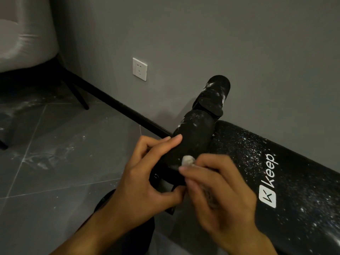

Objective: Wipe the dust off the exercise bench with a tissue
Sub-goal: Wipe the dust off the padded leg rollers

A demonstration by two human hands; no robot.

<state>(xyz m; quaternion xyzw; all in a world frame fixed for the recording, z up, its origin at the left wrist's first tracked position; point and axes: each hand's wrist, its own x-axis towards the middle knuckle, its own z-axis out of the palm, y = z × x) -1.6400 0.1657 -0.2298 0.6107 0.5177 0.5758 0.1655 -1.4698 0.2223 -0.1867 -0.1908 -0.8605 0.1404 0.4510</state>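
Note:
The black exercise bench runs from the centre to the lower right, its pad speckled with white dust and printed with a white logo. Two black foam rollers stand at its end, the near roller and the far roller, both smeared with dust. My left hand grips the lower end of the near roller, fingers curled round it. My right hand pinches a crumpled, greyed tissue and presses it against the near roller's lower part. Most of the tissue is hidden in my fingers.
Grey floor tiles at the left carry scattered white dust. A grey wall with a white socket and a black skirting board stands behind the bench. A pale chair on thin black legs sits at the upper left.

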